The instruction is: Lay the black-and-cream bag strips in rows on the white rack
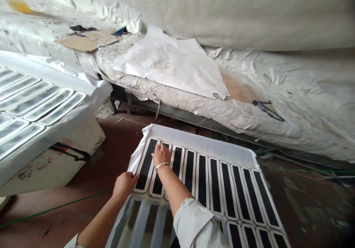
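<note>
Rows of long black panels with white rounded borders lie on a white-covered table (205, 144) in front of me. My left hand (124, 184) is closed at the left edge of the end black panel (148, 165), its thumb over the border. At that panel's upper right edge, my right hand (161, 155) has its fingers bent and pressed together, with a bracelet (162, 165) on the wrist. The right hand and forearm partly cover the second and third panels. Nearer to me, bare blackish slots (151, 222) show between pale strips in the lower row.
Another cloth-covered table (97, 94) at left bears more framed panels (62, 109). Behind runs a long wrapped bench (177, 100) with a white sheet (172, 63), cardboard (85, 41) and a dark strap (267, 109). A green line (55, 209) crosses the reddish floor.
</note>
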The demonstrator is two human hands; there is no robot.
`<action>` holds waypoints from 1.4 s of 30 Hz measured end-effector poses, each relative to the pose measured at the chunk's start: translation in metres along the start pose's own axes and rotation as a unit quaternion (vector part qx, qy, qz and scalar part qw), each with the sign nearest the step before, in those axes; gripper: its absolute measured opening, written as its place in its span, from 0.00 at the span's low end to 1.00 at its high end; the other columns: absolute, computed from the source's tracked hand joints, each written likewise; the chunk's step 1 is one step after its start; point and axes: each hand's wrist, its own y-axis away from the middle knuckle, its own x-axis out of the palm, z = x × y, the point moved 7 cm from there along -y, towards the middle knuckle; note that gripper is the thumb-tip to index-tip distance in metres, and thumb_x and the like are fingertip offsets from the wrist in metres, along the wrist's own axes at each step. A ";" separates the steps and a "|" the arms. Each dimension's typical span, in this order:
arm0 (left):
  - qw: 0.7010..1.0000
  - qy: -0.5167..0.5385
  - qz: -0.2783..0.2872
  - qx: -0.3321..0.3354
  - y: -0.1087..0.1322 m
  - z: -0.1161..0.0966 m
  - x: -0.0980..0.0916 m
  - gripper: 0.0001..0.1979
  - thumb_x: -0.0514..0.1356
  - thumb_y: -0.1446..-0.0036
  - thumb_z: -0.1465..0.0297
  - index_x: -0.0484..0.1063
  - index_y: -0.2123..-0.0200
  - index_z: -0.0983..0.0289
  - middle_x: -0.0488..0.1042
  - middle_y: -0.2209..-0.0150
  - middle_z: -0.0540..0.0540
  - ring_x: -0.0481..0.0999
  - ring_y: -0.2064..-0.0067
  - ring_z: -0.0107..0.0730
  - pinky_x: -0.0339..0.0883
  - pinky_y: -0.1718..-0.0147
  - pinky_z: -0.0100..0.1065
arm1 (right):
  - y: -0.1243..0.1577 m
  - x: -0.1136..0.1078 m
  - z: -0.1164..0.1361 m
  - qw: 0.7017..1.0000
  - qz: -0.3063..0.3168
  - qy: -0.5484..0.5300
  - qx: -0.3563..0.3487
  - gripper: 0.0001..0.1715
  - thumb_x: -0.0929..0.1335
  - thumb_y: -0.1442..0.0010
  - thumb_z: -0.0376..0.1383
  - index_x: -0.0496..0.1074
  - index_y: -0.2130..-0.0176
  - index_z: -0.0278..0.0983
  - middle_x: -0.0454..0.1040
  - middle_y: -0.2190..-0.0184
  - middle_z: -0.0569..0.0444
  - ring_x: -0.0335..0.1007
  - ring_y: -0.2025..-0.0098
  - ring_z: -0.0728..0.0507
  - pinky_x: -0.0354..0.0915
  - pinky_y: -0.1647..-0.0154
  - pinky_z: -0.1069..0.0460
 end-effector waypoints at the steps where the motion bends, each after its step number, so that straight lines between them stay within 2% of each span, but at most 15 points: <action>1: 1.000 0.002 0.004 0.000 -0.001 0.000 0.000 0.18 0.52 0.45 0.57 0.71 0.75 0.64 0.73 0.70 0.59 0.72 0.64 0.40 0.57 0.68 0.32 | 0.000 -0.001 0.003 1.000 -0.006 0.002 -0.013 0.26 0.59 0.36 0.38 0.57 0.40 0.39 0.57 0.38 0.43 0.52 0.38 0.38 0.52 0.42 0.41; 4: 1.000 0.001 0.008 -0.003 -0.001 -0.001 0.000 0.18 0.52 0.45 0.57 0.71 0.75 0.63 0.74 0.68 0.60 0.73 0.62 0.42 0.58 0.67 0.33 | -0.003 0.003 0.008 0.999 0.014 0.001 -0.045 0.28 0.56 0.35 0.34 0.53 0.37 0.44 0.46 0.33 0.53 0.38 0.33 0.41 0.42 0.37 0.41; 9: 0.999 -0.047 0.024 0.001 0.005 -0.004 -0.007 0.20 0.50 0.43 0.56 0.72 0.71 0.64 0.74 0.65 0.62 0.73 0.60 0.46 0.60 0.66 0.36 | -0.013 0.010 0.004 0.996 0.063 0.004 -0.065 0.30 0.58 0.36 0.37 0.51 0.37 0.46 0.44 0.32 0.55 0.34 0.32 0.40 0.36 0.36 0.39; 13: 0.992 -0.123 0.027 0.004 0.009 -0.002 -0.016 0.22 0.53 0.45 0.52 0.71 0.66 0.66 0.73 0.61 0.64 0.73 0.58 0.51 0.62 0.65 0.39 | -0.015 0.006 0.000 0.995 0.071 0.006 -0.076 0.33 0.63 0.39 0.43 0.52 0.37 0.47 0.45 0.32 0.57 0.33 0.32 0.38 0.33 0.36 0.36; 16: 0.988 -0.151 0.037 0.027 0.013 -0.004 -0.017 0.21 0.55 0.45 0.53 0.70 0.63 0.67 0.73 0.60 0.64 0.73 0.56 0.51 0.64 0.64 0.40 | -0.013 0.003 0.001 0.995 0.070 0.004 -0.074 0.38 0.66 0.43 0.48 0.52 0.37 0.47 0.45 0.32 0.56 0.32 0.32 0.35 0.32 0.36 0.34; 22: 0.975 -0.217 0.011 0.046 0.023 -0.014 -0.021 0.20 0.53 0.42 0.57 0.70 0.60 0.69 0.73 0.60 0.66 0.73 0.58 0.48 0.64 0.66 0.36 | 0.012 0.008 0.018 0.996 0.075 -0.014 -0.055 0.36 0.66 0.42 0.43 0.54 0.38 0.43 0.45 0.33 0.52 0.29 0.32 0.32 0.25 0.37 0.33; 24: 0.976 -0.211 -0.022 0.046 0.030 -0.007 -0.026 0.20 0.55 0.43 0.56 0.68 0.59 0.68 0.72 0.59 0.64 0.73 0.59 0.47 0.63 0.67 0.35 | 0.034 0.010 0.017 0.995 0.065 -0.047 -0.055 0.34 0.67 0.42 0.44 0.58 0.39 0.43 0.49 0.34 0.52 0.29 0.32 0.35 0.26 0.36 0.34; 26: 0.983 -0.173 -0.054 0.042 0.047 0.009 -0.030 0.19 0.56 0.44 0.55 0.67 0.59 0.66 0.72 0.59 0.60 0.73 0.60 0.45 0.62 0.68 0.34 | 0.067 0.006 0.006 0.992 0.035 -0.108 -0.046 0.31 0.66 0.41 0.44 0.60 0.41 0.40 0.54 0.36 0.49 0.37 0.33 0.38 0.35 0.35 0.39; 29: 0.989 -0.091 -0.098 0.068 0.095 0.042 -0.026 0.15 0.54 0.43 0.57 0.67 0.64 0.64 0.71 0.64 0.55 0.72 0.64 0.38 0.60 0.70 0.33 | 0.137 -0.001 -0.022 0.984 0.015 -0.173 -0.028 0.26 0.64 0.38 0.40 0.63 0.43 0.32 0.64 0.43 0.44 0.56 0.40 0.44 0.52 0.38 0.48; 32: 0.982 -0.026 -0.106 0.154 0.153 0.063 0.002 0.13 0.53 0.41 0.61 0.69 0.64 0.64 0.72 0.66 0.54 0.71 0.66 0.34 0.63 0.67 0.32 | 0.218 -0.001 -0.045 0.979 0.031 -0.200 -0.012 0.17 0.64 0.39 0.35 0.70 0.51 0.30 0.73 0.55 0.43 0.69 0.52 0.43 0.66 0.49 0.48; 34: 0.950 -0.056 -0.162 0.262 0.181 0.058 0.020 0.16 0.50 0.38 0.63 0.69 0.54 0.66 0.71 0.54 0.59 0.70 0.53 0.38 0.62 0.54 0.35 | 0.266 0.004 -0.048 0.976 0.037 -0.213 -0.027 0.13 0.66 0.42 0.32 0.73 0.57 0.32 0.75 0.59 0.45 0.71 0.55 0.42 0.67 0.51 0.48; 35: 0.929 -0.092 -0.187 0.305 0.187 0.052 0.030 0.17 0.48 0.37 0.65 0.68 0.50 0.66 0.68 0.47 0.59 0.64 0.45 0.41 0.58 0.48 0.38 | 0.285 0.007 -0.046 0.975 0.037 -0.217 -0.036 0.12 0.66 0.43 0.31 0.73 0.57 0.32 0.75 0.59 0.46 0.71 0.55 0.42 0.68 0.51 0.47; 36: 0.911 -0.130 -0.200 0.338 0.186 0.046 0.039 0.20 0.47 0.36 0.65 0.64 0.45 0.66 0.62 0.42 0.59 0.58 0.40 0.42 0.52 0.43 0.41 | 0.301 0.011 -0.042 0.973 0.035 -0.224 -0.046 0.12 0.66 0.44 0.30 0.73 0.58 0.33 0.75 0.59 0.46 0.71 0.55 0.42 0.67 0.50 0.47; 38: 0.888 -0.182 -0.213 0.365 0.166 0.033 0.047 0.26 0.47 0.36 0.62 0.57 0.39 0.69 0.54 0.37 0.60 0.50 0.36 0.44 0.41 0.39 0.47 | 0.322 0.018 -0.035 0.965 0.024 -0.255 -0.050 0.12 0.65 0.44 0.29 0.73 0.58 0.33 0.75 0.59 0.46 0.70 0.54 0.42 0.66 0.49 0.47; 42: 0.907 -0.207 -0.174 0.324 0.103 0.021 0.034 0.30 0.48 0.37 0.59 0.51 0.36 0.70 0.52 0.37 0.60 0.49 0.36 0.44 0.34 0.39 0.52 | 0.334 0.030 -0.033 0.961 0.018 -0.273 -0.039 0.14 0.64 0.42 0.28 0.72 0.56 0.33 0.73 0.57 0.45 0.69 0.52 0.42 0.66 0.47 0.46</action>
